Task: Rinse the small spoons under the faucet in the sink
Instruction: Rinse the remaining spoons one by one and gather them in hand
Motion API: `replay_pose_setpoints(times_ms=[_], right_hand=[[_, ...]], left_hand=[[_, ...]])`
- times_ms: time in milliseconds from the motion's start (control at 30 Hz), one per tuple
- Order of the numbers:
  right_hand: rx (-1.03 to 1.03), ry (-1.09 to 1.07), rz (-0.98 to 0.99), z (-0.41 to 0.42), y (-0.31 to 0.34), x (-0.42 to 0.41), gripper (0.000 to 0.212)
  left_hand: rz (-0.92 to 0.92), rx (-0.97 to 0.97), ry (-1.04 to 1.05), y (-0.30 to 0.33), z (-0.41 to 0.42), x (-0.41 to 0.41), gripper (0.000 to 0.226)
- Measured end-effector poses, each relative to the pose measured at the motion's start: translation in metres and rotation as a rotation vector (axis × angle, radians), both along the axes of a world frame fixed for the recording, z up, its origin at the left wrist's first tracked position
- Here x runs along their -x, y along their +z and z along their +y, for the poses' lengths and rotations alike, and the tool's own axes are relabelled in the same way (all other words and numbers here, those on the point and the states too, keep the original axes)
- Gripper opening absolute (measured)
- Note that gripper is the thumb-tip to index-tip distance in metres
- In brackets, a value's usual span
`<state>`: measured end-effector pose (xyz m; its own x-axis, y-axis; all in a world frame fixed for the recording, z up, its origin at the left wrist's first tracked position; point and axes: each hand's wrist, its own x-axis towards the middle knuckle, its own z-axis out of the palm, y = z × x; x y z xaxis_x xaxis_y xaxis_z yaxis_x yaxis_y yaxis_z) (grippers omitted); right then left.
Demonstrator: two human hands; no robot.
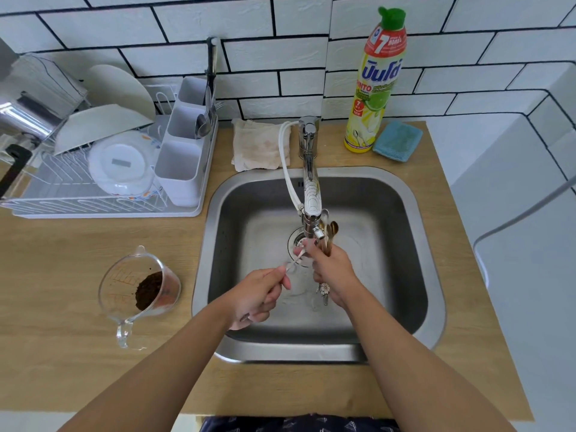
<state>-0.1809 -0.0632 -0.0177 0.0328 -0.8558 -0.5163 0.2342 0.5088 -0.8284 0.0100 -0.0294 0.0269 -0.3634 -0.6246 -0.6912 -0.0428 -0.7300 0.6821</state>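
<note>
Both forearms extended toward 12 o'clock. Left hand fingers curled, thumb and forefinger pinching. Right hand at its 2 o'clock, fist closed.

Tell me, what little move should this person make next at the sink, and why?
Probably turn the single spoon over under the faucet so its other side gets rinsed. The left hand pinches that spoon by its handle with the bowl end near the spout, while the right hand grips a bundle of spoons upright beside the spout, apparently waiting for their turn.
</note>
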Motion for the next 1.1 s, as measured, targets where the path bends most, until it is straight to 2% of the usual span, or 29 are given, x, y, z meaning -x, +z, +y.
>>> replay_pose_setpoints(times_ms=[67,100,267,367,433,467,533,600,633,700,767,800,867,967,1000,1033,1100], right_hand=[[0.055,0.063,-0.056,0.003,0.002,0.000,0.006],[0.058,0.043,-0.047,0.003,0.003,0.000,0.010],[0.022,-0.088,0.179,-0.002,0.001,-0.001,0.017],[0.087,0.031,0.303,0.006,0.002,-0.006,0.017],[0.117,0.125,0.368,0.011,0.002,-0.008,0.027],[0.114,0.112,0.374,0.009,0.002,-0.008,0.023],[0.039,-0.037,0.232,0.002,0.002,-0.003,0.013],[-0.045,-0.099,-0.005,-0.002,0.004,0.004,0.019],[-0.061,-0.088,-0.059,-0.002,0.005,0.006,0.019],[-0.065,-0.102,-0.060,-0.001,0.005,0.011,0.012],[-0.070,-0.205,-0.018,-0.005,0.009,0.017,0.016],[-0.068,-0.263,0.003,-0.009,0.010,0.021,0.018],[-0.063,-0.354,0.035,-0.015,0.014,0.032,0.017],[-0.060,-0.428,0.056,-0.018,0.016,0.046,0.014],[-0.065,-0.442,0.065,-0.017,0.016,0.047,0.015],[-0.071,-0.453,0.070,-0.016,0.016,0.047,0.018],[-0.084,-0.449,0.080,-0.016,0.015,0.044,0.019]], left_hand=[[0.092,-0.072,0.069,-0.001,-0.001,-0.004,0.040],[0.104,-0.084,0.066,0.000,-0.001,-0.005,0.041],[-0.128,0.114,-0.167,0.004,0.000,0.005,0.041],[-0.247,0.184,-0.147,0.003,-0.004,0.015,0.038],[-0.274,0.193,-0.142,0.002,-0.005,0.018,0.038],[-0.270,0.187,-0.148,0.001,-0.005,0.018,0.038],[-0.268,0.191,-0.149,0.000,-0.007,0.017,0.036],[-0.350,0.262,-0.138,-0.001,-0.014,0.020,0.041],[-0.433,0.322,-0.135,-0.001,-0.020,0.024,0.046],[-0.632,0.441,-0.138,-0.003,-0.035,0.036,0.057],[-0.759,0.521,-0.179,-0.005,-0.048,0.051,0.062],[-0.762,0.539,-0.200,-0.007,-0.052,0.058,0.058],[-0.613,0.493,-0.196,-0.013,-0.057,0.066,0.044],[-0.296,0.268,-0.123,-0.017,-0.058,0.071,0.026],[-0.258,0.223,-0.116,-0.015,-0.060,0.074,0.025],[-0.280,0.220,-0.119,-0.014,-0.061,0.078,0.027],[-0.467,0.324,-0.144,-0.012,-0.065,0.086,0.034]])
